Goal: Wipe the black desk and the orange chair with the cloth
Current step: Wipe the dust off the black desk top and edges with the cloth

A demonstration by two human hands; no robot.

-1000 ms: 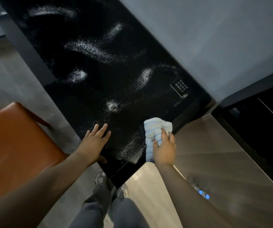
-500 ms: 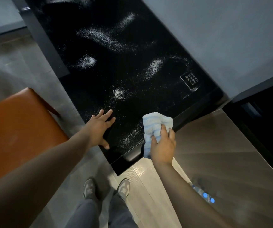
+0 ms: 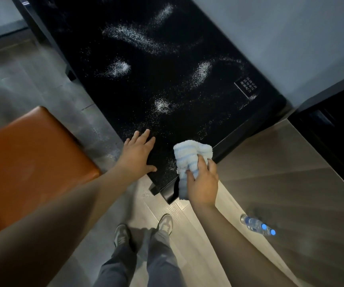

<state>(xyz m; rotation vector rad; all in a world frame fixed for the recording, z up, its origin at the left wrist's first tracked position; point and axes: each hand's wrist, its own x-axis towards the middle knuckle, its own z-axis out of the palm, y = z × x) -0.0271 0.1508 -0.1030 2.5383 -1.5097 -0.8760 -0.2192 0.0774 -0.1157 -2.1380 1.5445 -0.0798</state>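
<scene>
Looks like an indoor room in a home or small office, dim light. Evidence: long glossy black desk [image 3: 167, 90] pushed vs. a plain grey wall [image 3: 291, 38], w/ white powder [image 3: 138, 38] scattered over its top and a small label plate [image 3: 247, 87] near the far right corner. Orange chair [image 3: 28, 162] w/ padded seat stands just beside the desk, on the left. Floor [image 3: 280, 183] is wood-look planks, grey-brown. Dark low cabinet [image 3: 332, 125] on the right. Plastic water bottles [image 3: 258, 224] w/ blue caps lie on the floor. Person in grey trousers & sneakers [image 3: 142, 230] stands at the desk end.
</scene>
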